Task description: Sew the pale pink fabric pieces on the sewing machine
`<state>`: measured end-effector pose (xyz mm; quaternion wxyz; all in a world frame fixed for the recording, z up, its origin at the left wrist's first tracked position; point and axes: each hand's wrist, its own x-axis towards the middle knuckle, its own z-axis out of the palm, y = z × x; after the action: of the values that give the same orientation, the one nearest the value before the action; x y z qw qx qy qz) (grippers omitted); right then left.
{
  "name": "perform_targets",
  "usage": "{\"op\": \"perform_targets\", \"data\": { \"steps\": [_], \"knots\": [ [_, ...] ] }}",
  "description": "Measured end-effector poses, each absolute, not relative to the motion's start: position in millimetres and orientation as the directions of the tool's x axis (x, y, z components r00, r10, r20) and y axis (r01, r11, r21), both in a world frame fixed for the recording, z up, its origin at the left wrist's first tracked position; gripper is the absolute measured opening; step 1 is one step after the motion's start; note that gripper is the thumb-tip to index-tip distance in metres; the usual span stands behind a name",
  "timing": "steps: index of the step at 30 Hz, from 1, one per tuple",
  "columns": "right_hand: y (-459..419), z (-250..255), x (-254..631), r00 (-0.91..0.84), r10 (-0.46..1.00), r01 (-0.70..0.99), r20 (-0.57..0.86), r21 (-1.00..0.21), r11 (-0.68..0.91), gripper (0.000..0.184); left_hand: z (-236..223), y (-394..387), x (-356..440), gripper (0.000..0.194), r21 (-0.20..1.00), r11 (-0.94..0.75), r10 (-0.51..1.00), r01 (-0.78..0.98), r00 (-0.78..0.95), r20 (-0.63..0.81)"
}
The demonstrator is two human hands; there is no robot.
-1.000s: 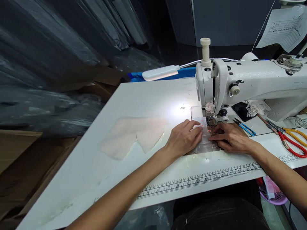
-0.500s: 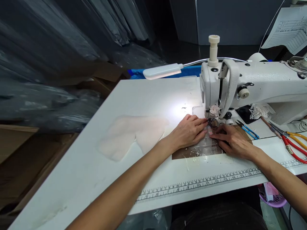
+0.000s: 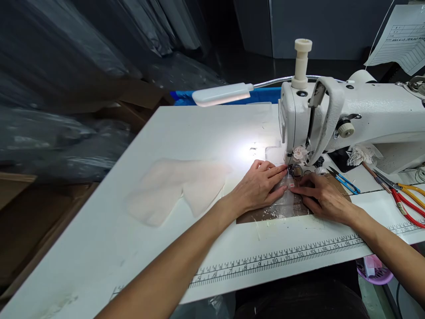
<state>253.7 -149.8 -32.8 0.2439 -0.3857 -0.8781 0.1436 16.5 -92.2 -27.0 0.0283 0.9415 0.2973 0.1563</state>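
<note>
My left hand (image 3: 264, 185) lies palm down beside the sewing machine's (image 3: 299, 117) needle area. Its fingers stretch out over a strip of sheer pale fabric (image 3: 288, 199), with the tips close to the presser foot (image 3: 289, 168). On the other side, my right hand (image 3: 323, 195) has its thumb and bent fingers closed at the fabric's right edge, just in front of the foot. Under the fabric is a brown plate (image 3: 255, 215) with a clear, shiny cover. A small ribbon flower (image 3: 299, 153) hangs on the machine head. The needle tip is too small to make out.
Sheer pale cut pieces (image 3: 179, 186) lie left on the white table (image 3: 109, 248). Blue thread snips (image 3: 347, 182) and red-handled scissors (image 3: 407, 206) are at the right. A lamp (image 3: 222, 94) reaches over the back. A printed ruler (image 3: 275, 261) runs along the front edge.
The camera view has shifted slightly. Both hands stay almost in the same place on the fabric, with no clear change in grip.
</note>
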Motion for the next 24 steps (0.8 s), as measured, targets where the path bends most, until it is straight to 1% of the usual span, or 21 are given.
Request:
{"op": "perform_targets", "data": {
  "steps": [6, 15, 24],
  "knots": [
    [-149.8, -33.2, 253.5, -0.58, 0.742, 0.605, 0.336, -0.432, 0.669, 0.032, -28.5, -92.7, 16.0, 0.04, 0.14, -0.834, 0.549, 0.533, 0.779, 0.303],
    [-149.4, -38.1, 253.7, -0.569, 0.741, 0.607, 0.356, -0.426, 0.671, 0.032, -28.0, -95.0, 18.0, 0.039, 0.122, -0.832, 0.55, 0.541, 0.779, 0.3],
    [-149.3, -38.3, 253.1, -0.571, 0.709, 0.597, 0.415, -0.383, 0.705, 0.031, -28.5, -96.1, 19.2, 0.039, 0.049, -0.846, 0.518, 0.531, 0.797, 0.309]
  ]
}}
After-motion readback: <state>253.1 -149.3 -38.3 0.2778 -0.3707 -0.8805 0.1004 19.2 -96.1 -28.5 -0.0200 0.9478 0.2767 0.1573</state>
